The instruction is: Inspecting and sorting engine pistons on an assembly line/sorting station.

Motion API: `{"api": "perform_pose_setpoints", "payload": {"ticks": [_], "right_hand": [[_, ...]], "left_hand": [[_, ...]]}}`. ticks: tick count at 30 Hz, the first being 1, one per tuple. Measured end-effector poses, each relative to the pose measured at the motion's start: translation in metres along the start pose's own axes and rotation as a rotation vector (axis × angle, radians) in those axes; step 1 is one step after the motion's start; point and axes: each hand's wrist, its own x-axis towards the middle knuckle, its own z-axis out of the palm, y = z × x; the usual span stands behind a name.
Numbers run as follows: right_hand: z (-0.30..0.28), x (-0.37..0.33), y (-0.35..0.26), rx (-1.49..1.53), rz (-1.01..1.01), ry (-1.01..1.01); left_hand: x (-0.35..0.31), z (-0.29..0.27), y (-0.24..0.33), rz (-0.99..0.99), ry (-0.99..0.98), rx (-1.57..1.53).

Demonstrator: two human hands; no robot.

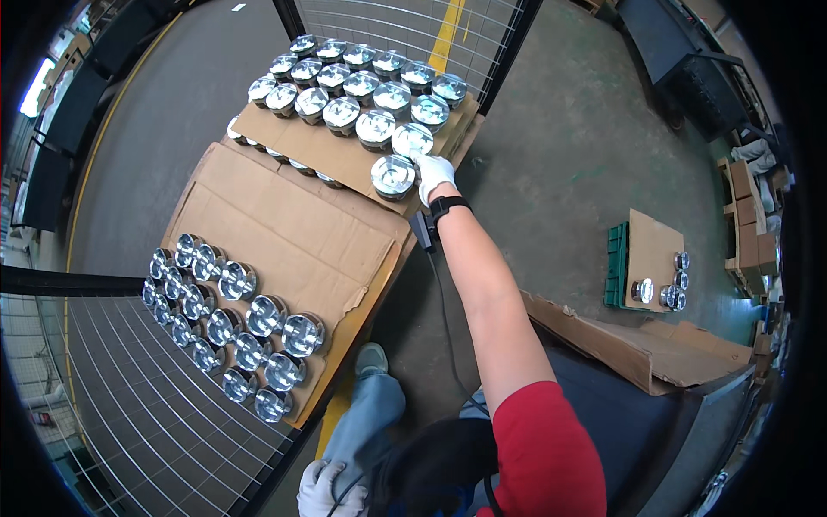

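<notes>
My right hand (437,176), in a white glove, reaches to the near right corner of the far stack. Its bent fingers press against the side of a shiny metal engine piston (394,177). The fingertips come close to another piston (413,139) just beyond it. Several more pistons (341,115) stand in rows on the same cardboard sheet (289,138). By my right wrist is a black device (422,231) with a cable. My left hand (332,491), also gloved, lies low beside my leg, partly cut off by the lower edge. It appears to hold nothing, fingers slightly apart.
A nearer cardboard-topped stack (293,202) carries pistons (265,315) at its left end. Wire mesh panels (164,379) stand at the left and far side. On the right are an open carton (637,345) and a green crate (617,265) with pistons on cardboard.
</notes>
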Motion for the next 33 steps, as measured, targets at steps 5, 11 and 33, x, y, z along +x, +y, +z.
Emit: {"api": "perform_pose_setpoints", "payload": {"ticks": [5, 11, 33], "right_hand": [[0.011, -0.001, 0.005, 0.086, -0.040, 0.060], [0.005, -0.002, 0.001, 0.149, -0.065, -0.050], [-0.008, -0.055, 0.012, -0.331, -0.016, -0.039]], "left_hand": [[0.005, -0.003, 0.009, -0.055, 0.028, 0.003], [0.002, 0.003, 0.000, -0.073, 0.022, 0.066], [0.000, -0.007, 0.002, 0.012, -0.027, 0.006]]}}
